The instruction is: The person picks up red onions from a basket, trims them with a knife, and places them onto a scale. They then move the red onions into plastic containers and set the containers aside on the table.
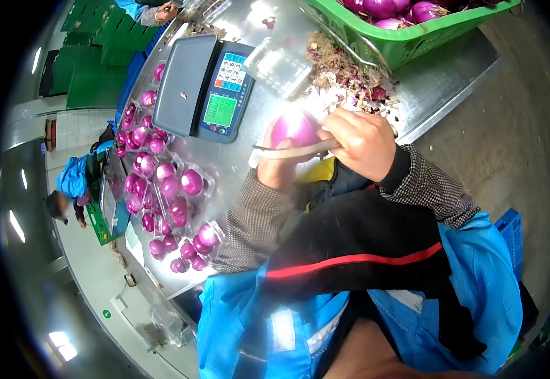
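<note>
A purple onion (pixel 295 129), bright with glare, is in my left hand (pixel 276 165) over the metal table's near edge. My right hand (pixel 364 144) is closed round one end of a long, thin, pale tool (pixel 300 150), which crosses in front of the onion toward my left wrist. Whether it is a knife I cannot tell. Beyond my hands lies a heap of onion skins and roots (pixel 350 79). An empty clear plastic box (pixel 279 68) sits beside the heap.
A scale (pixel 180 85) with a green display stands at the upper left of the metal table (pixel 249 120). Clear packs of onions (pixel 167 186) cover the left side. A green crate of onions (pixel 407 41) is at the top right. Other people (pixel 72 177) are at the left and top.
</note>
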`<act>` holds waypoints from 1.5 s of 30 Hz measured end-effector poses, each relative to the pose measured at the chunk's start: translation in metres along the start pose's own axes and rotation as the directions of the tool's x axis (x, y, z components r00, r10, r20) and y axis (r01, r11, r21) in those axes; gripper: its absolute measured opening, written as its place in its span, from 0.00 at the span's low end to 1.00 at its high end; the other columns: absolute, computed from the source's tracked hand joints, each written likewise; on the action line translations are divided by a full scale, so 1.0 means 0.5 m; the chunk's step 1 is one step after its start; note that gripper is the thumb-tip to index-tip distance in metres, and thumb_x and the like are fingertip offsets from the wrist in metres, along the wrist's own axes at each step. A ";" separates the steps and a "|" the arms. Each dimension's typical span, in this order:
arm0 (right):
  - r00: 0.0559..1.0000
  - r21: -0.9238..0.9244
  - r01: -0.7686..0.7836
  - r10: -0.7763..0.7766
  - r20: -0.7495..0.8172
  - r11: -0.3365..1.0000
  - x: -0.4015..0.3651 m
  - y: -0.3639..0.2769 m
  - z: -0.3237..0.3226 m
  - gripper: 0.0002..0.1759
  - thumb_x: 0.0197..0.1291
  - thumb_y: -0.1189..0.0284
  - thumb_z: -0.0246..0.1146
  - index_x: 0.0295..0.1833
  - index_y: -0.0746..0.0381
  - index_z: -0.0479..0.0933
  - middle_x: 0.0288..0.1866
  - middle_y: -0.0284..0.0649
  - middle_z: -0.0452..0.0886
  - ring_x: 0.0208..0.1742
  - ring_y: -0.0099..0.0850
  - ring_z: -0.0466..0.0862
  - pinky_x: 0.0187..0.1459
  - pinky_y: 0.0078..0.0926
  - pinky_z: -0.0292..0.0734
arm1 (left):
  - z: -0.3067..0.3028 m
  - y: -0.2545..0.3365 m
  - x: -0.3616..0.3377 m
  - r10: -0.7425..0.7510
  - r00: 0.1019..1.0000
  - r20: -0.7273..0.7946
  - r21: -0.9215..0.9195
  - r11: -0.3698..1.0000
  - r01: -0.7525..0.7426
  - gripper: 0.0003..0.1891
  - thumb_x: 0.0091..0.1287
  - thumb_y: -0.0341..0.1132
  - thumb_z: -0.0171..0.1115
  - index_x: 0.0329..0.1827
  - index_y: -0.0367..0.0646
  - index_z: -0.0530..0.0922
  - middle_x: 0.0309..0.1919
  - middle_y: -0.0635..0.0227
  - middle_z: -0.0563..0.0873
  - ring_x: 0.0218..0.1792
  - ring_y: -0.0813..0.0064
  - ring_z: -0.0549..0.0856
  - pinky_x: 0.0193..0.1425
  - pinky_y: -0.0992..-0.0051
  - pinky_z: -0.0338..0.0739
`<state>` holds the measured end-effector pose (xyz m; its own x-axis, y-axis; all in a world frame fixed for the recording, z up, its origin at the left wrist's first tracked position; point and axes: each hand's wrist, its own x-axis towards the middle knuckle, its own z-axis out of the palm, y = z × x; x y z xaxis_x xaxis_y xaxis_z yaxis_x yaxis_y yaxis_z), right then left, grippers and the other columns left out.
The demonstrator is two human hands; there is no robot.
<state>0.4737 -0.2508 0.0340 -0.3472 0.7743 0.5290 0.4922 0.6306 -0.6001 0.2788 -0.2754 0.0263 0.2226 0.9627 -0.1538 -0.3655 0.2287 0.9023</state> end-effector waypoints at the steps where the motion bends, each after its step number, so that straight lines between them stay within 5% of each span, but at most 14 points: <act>1: 1.000 -0.019 0.006 -0.005 0.020 1.000 0.004 -0.004 -0.002 0.12 0.48 0.76 0.70 0.39 0.60 0.78 0.31 0.38 0.79 0.30 0.38 0.83 0.31 0.33 0.77 | 0.001 -0.002 -0.001 0.031 0.999 -0.025 0.011 0.999 -0.031 0.33 0.63 0.51 0.65 0.64 0.36 0.69 0.51 0.58 0.82 0.48 0.65 0.85 0.55 0.67 0.80; 6: 0.981 -0.014 -0.194 0.194 0.015 0.981 0.016 0.062 0.037 0.08 0.54 0.73 0.67 0.36 0.60 0.75 0.32 0.41 0.80 0.31 0.41 0.83 0.32 0.36 0.77 | -0.027 -0.013 -0.017 -0.039 0.999 0.007 0.035 0.999 0.039 0.39 0.62 0.48 0.65 0.71 0.35 0.63 0.63 0.51 0.76 0.62 0.56 0.79 0.67 0.56 0.74; 9: 0.943 -0.173 -0.326 0.333 0.014 0.929 0.009 0.144 0.060 0.09 0.60 0.69 0.65 0.38 0.62 0.74 0.32 0.44 0.82 0.33 0.45 0.84 0.34 0.38 0.78 | -0.026 -0.025 -0.033 -0.165 0.986 0.009 -0.269 0.950 0.162 0.40 0.63 0.53 0.62 0.72 0.35 0.62 0.63 0.49 0.76 0.60 0.54 0.80 0.59 0.54 0.80; 13: 0.952 0.010 -0.264 0.259 0.160 0.964 -0.015 0.095 0.028 0.10 0.59 0.72 0.64 0.45 0.61 0.77 0.35 0.44 0.83 0.35 0.43 0.84 0.35 0.38 0.78 | -0.079 -0.038 -0.022 -0.173 0.944 0.281 -0.517 0.801 0.301 0.40 0.63 0.62 0.57 0.70 0.40 0.65 0.59 0.49 0.78 0.45 0.49 0.84 0.32 0.60 0.86; 15: 0.991 0.034 -0.093 0.090 0.095 0.995 -0.018 0.051 0.011 0.13 0.51 0.77 0.66 0.44 0.61 0.76 0.39 0.42 0.82 0.35 0.42 0.84 0.35 0.35 0.78 | -0.030 -0.012 -0.023 -0.209 0.974 0.085 -0.602 0.769 0.217 0.40 0.63 0.66 0.54 0.65 0.40 0.68 0.51 0.49 0.81 0.35 0.51 0.85 0.27 0.65 0.82; 18: 0.995 -0.031 0.026 -0.023 0.101 0.999 -0.012 0.024 -0.001 0.11 0.51 0.74 0.67 0.42 0.59 0.76 0.37 0.39 0.80 0.32 0.39 0.83 0.33 0.34 0.79 | -0.007 -0.004 -0.024 -0.240 0.970 -0.027 -0.607 0.775 0.175 0.43 0.61 0.72 0.46 0.57 0.36 0.75 0.43 0.47 0.84 0.29 0.56 0.85 0.24 0.69 0.78; 26: 0.974 -0.005 -0.058 0.058 0.220 0.998 -0.017 0.044 0.017 0.10 0.53 0.76 0.65 0.43 0.60 0.77 0.37 0.41 0.81 0.37 0.42 0.84 0.36 0.36 0.79 | -0.067 -0.037 -0.030 -0.152 0.972 0.179 -0.430 0.876 0.217 0.41 0.59 0.66 0.58 0.66 0.43 0.65 0.45 0.37 0.79 0.24 0.52 0.84 0.19 0.69 0.80; 31: 0.927 -0.001 -0.337 0.332 0.177 0.941 -0.065 0.158 0.055 0.10 0.65 0.69 0.62 0.50 0.60 0.80 0.40 0.45 0.85 0.39 0.45 0.85 0.38 0.37 0.80 | -0.043 -0.006 -0.024 -0.025 0.939 0.343 -0.453 0.871 0.189 0.46 0.57 0.65 0.62 0.69 0.38 0.61 0.41 0.33 0.79 0.23 0.51 0.84 0.14 0.72 0.80; 34: 0.904 0.177 -0.407 0.367 0.218 0.896 -0.039 0.110 0.044 0.13 0.66 0.68 0.62 0.51 0.65 0.80 0.41 0.47 0.85 0.38 0.39 0.86 0.41 0.31 0.79 | -0.070 -0.024 -0.025 -0.164 0.962 0.217 -0.459 0.853 0.249 0.46 0.58 0.64 0.62 0.69 0.37 0.62 0.47 0.38 0.80 0.28 0.49 0.86 0.20 0.68 0.82; 37: 0.844 0.522 -0.530 0.353 0.405 0.668 -0.002 0.058 0.017 0.22 0.64 0.63 0.65 0.59 0.64 0.76 0.46 0.46 0.86 0.44 0.34 0.87 0.47 0.30 0.79 | -0.056 -0.031 -0.021 -0.193 0.977 0.088 -0.340 0.916 0.212 0.41 0.62 0.61 0.60 0.69 0.39 0.64 0.52 0.44 0.80 0.38 0.51 0.86 0.30 0.66 0.85; 39: 0.864 0.542 -0.489 0.291 0.412 0.684 -0.004 0.056 0.027 0.25 0.64 0.62 0.67 0.61 0.64 0.74 0.47 0.44 0.85 0.46 0.31 0.86 0.49 0.29 0.79 | -0.022 -0.047 -0.019 -0.043 0.994 -0.105 -0.108 0.994 0.032 0.34 0.68 0.55 0.56 0.71 0.42 0.62 0.58 0.49 0.78 0.51 0.57 0.84 0.45 0.64 0.85; 41: 0.855 0.528 -0.490 0.262 0.448 0.694 -0.005 0.055 0.047 0.28 0.62 0.62 0.69 0.63 0.65 0.73 0.48 0.44 0.84 0.47 0.30 0.85 0.51 0.29 0.78 | -0.008 -0.033 -0.026 -0.154 0.967 -0.205 0.115 0.977 0.180 0.32 0.72 0.51 0.54 0.72 0.43 0.60 0.62 0.51 0.75 0.56 0.58 0.82 0.52 0.63 0.83; 43: 0.818 0.478 -0.536 0.287 0.499 0.696 -0.017 0.067 0.070 0.30 0.60 0.62 0.70 0.64 0.65 0.72 0.49 0.43 0.84 0.48 0.30 0.84 0.52 0.29 0.78 | -0.009 -0.040 -0.042 -0.203 0.963 -0.175 0.054 0.975 0.216 0.33 0.77 0.52 0.48 0.77 0.43 0.54 0.67 0.55 0.71 0.60 0.61 0.80 0.58 0.62 0.80; 45: 0.784 0.654 -0.618 0.289 0.549 0.436 -0.034 0.086 0.101 0.35 0.57 0.64 0.73 0.67 0.64 0.69 0.46 0.38 0.84 0.46 0.29 0.83 0.51 0.27 0.79 | -0.008 -0.051 -0.069 -0.176 0.972 -0.159 0.149 0.969 0.200 0.34 0.77 0.52 0.47 0.78 0.43 0.52 0.70 0.56 0.68 0.60 0.63 0.79 0.60 0.64 0.79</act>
<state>0.4605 -0.2342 -0.0314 -0.5684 0.8180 -0.0880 -0.0923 -0.1696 -0.9812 0.2770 -0.3140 0.0069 0.1372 0.9181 -0.3720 -0.1750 0.3921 0.9031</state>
